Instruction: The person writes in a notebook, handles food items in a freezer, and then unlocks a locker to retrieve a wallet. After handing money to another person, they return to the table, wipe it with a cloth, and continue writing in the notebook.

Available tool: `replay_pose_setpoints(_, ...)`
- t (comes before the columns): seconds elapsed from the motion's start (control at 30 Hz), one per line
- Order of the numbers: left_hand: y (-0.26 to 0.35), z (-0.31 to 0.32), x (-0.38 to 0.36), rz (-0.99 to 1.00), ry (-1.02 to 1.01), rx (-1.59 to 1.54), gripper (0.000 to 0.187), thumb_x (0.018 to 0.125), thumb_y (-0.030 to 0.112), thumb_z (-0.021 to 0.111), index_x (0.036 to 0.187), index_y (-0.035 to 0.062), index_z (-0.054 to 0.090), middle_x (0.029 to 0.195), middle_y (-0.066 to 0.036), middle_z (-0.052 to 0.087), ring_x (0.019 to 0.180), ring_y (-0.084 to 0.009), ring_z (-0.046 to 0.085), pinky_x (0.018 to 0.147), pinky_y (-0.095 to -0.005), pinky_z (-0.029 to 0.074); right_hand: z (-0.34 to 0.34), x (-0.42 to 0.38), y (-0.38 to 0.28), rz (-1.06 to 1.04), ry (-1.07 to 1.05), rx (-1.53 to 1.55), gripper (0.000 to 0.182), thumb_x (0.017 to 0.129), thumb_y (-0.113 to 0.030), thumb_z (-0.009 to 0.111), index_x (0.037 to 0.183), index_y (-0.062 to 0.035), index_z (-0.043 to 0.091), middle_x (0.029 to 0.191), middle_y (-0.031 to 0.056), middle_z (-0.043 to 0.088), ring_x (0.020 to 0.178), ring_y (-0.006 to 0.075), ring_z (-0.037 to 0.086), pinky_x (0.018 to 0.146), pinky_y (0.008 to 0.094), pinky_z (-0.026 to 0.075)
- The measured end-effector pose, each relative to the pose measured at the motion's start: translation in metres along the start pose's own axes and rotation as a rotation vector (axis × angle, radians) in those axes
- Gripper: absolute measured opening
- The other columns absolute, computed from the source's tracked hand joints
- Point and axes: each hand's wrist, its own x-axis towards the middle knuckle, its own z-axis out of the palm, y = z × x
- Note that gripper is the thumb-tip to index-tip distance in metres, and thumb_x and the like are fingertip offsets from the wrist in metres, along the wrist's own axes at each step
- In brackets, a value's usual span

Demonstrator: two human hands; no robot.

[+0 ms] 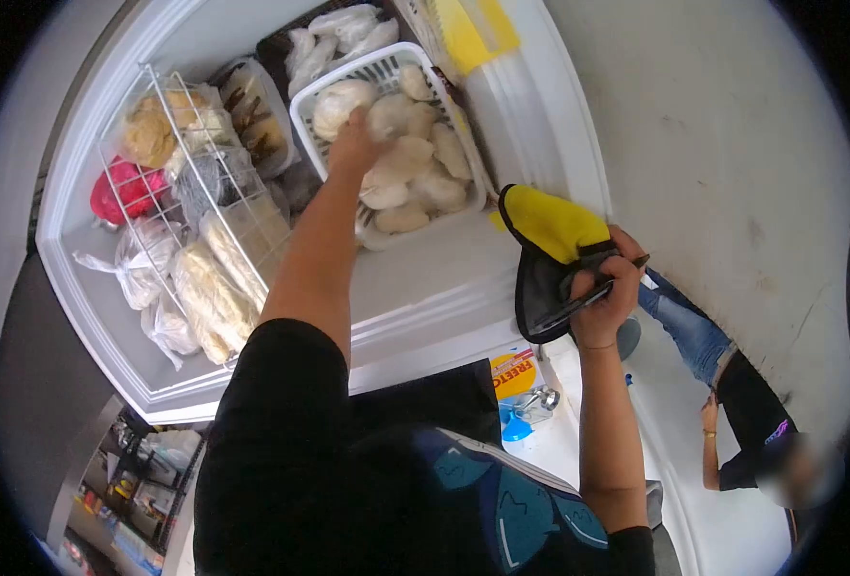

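Black shirt (281,442) nearest, I see the left hand (355,147), grip unclear, at pale lumps (408,161) upper centre, right hand (609,298) closed around yellow-black fabric (561,228) centre-right.

One white slotted plastic basket (346,71); left of it, one white wire basket (220,208) and one red bundle (129,190); right of it, one black-edged yellow cloth (557,227).
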Motion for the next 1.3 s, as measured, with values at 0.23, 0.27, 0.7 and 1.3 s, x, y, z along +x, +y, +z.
replay_pose_setpoints(0.23, -0.002, -0.006, 0.002, 0.061, -0.065, 0.198, 0.061, 0.077, 0.035, 0.059, 0.129, 0.0125, 0.035, 0.120, -0.018, 0.051, 0.109, -0.0329, 0.051, 0.089, -0.0425, 0.041, 0.001, 0.001, 0.000, 0.014, 0.008, 0.065, 0.025, 0.068, -0.007, 0.060, 0.084, -0.0098, 0.041, 0.106, 0.0174, 0.054, 0.095, 0.0367, 0.049, 0.084, 0.0446, 0.038)
replay_pose_setpoints(0.27, 0.000, -0.006, 0.002, 0.035, -0.079, 0.202, 0.061, 0.077, 0.035, 0.059, 0.129, 0.0131, 0.035, 0.120, -0.018, 0.051, 0.109, -0.0325, 0.051, 0.089, -0.0426, 0.041, 0.000, -0.001, 0.003, 0.011, 0.006, 0.053, 0.027, 0.066, -0.005, 0.060, 0.085, -0.0099, 0.041, 0.106, 0.0172, 0.054, 0.095, 0.0367, 0.049, 0.084, 0.0448, 0.038)
replay_pose_setpoints(0.7, 0.013, 0.022, -0.038, 0.603, 0.058, 0.339, 0.056, 0.069, 0.024, 0.066, 0.118, 0.0079, 0.047, 0.111, -0.014, 0.049, 0.100, -0.0313, 0.047, 0.082, -0.0436, 0.041, -0.001, -0.002, 0.006, -0.004, 0.040, 0.066, 0.033, 0.058, 0.002, 0.057, 0.084, -0.0094, 0.041, 0.108, 0.0165, 0.054, 0.094, 0.0375, 0.050, 0.080, 0.0452, 0.040)
replay_pose_setpoints(1.3, 0.056, 0.011, -0.117, 0.326, -0.416, 0.326, 0.056, 0.075, 0.024, 0.064, 0.121, 0.0045, 0.039, 0.108, -0.022, 0.051, 0.101, -0.0377, 0.051, 0.081, -0.0442, 0.045, 0.000, -0.002, 0.007, 0.027, 0.044, 0.097, 0.028, 0.062, -0.003, 0.059, 0.082, -0.0097, 0.041, 0.108, 0.0165, 0.056, 0.095, 0.0360, 0.050, 0.083, 0.0447, 0.039)
